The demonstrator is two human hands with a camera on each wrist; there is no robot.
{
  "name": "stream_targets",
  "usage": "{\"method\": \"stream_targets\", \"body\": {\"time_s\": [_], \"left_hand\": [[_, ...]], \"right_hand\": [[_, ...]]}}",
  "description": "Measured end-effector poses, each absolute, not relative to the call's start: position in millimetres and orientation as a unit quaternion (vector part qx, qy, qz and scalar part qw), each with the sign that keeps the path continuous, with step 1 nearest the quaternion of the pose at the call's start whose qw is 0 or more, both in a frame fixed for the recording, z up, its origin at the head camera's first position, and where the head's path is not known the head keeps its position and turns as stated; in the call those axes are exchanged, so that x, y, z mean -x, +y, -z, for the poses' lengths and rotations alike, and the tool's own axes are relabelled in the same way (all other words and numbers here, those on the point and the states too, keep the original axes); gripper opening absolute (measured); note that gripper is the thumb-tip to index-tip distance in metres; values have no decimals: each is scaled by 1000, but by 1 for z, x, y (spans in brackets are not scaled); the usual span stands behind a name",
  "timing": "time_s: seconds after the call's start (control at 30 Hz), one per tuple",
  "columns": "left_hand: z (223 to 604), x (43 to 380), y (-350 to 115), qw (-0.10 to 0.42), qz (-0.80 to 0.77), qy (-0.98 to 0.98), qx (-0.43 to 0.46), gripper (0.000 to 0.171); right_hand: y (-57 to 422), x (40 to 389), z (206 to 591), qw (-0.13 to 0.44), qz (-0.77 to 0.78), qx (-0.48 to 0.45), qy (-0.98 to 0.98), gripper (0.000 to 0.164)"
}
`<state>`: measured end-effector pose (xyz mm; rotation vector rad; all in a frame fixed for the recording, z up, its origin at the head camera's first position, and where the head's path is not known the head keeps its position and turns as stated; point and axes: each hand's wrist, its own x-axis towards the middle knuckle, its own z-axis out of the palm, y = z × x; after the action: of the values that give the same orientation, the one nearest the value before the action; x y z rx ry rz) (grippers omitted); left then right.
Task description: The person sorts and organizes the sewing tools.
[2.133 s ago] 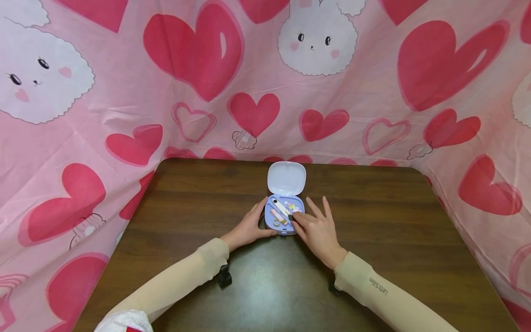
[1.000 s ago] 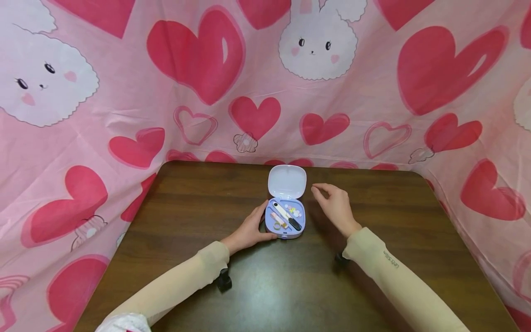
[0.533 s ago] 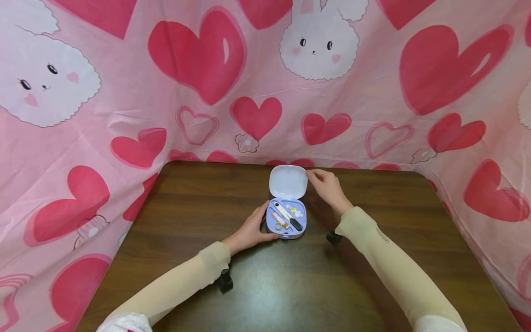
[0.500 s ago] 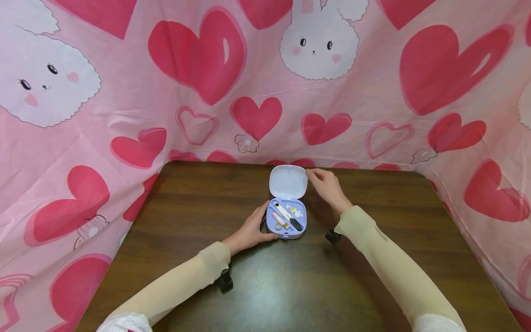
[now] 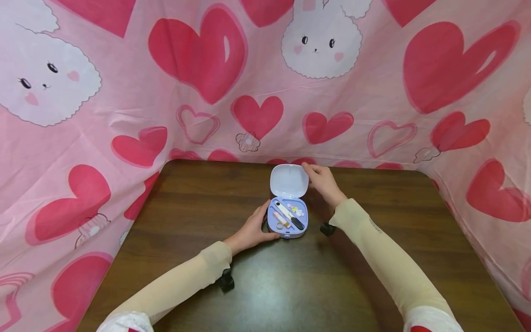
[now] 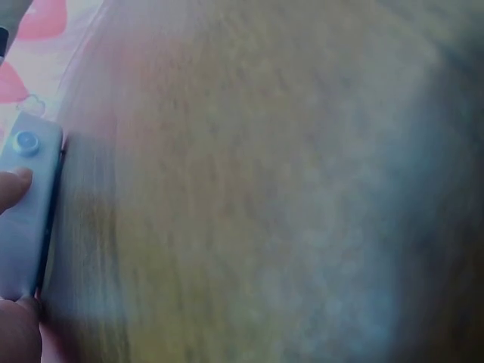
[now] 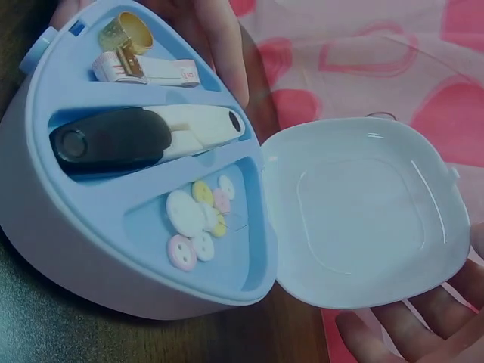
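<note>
A lavender-blue sewing box (image 5: 288,234) stands on the table with its white lid (image 5: 289,180) tilted back. My left hand (image 5: 253,230) grips the box's left side, thumb at the front near the round catch (image 6: 26,143). At the lid's upper right corner, my right hand (image 5: 325,182) holds the edge between thumb and curled fingers; the right wrist view shows fingers (image 7: 408,333) partly behind the lid. Inside lie a gold ring thimble (image 7: 125,32), a folded tape measure (image 7: 172,73), a white tool with a black end (image 7: 113,140) and several buttons (image 7: 184,213).
The brown wooden table (image 5: 199,193) runs back to a pink cloth (image 5: 257,69) with hearts and rabbits, which surrounds it at the back and sides. A dark wrist mount hangs beneath each forearm. Most of the left wrist view is blurred tabletop.
My right hand has left the compartments, swung out to the right, then moved up to the lid's right edge and its upper corner. The left hand keeps its grip on the box.
</note>
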<state>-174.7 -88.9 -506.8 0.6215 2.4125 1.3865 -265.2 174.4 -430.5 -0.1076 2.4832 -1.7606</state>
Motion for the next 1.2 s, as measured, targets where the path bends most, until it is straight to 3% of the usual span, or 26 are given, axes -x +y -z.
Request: {"method": "stream_targets", "body": {"time_s": [1.2], "left_hand": [[507, 170, -87, 134, -485, 839, -208, 110]], "right_hand": [[180, 251, 427, 84, 584, 74, 804, 53]]}}
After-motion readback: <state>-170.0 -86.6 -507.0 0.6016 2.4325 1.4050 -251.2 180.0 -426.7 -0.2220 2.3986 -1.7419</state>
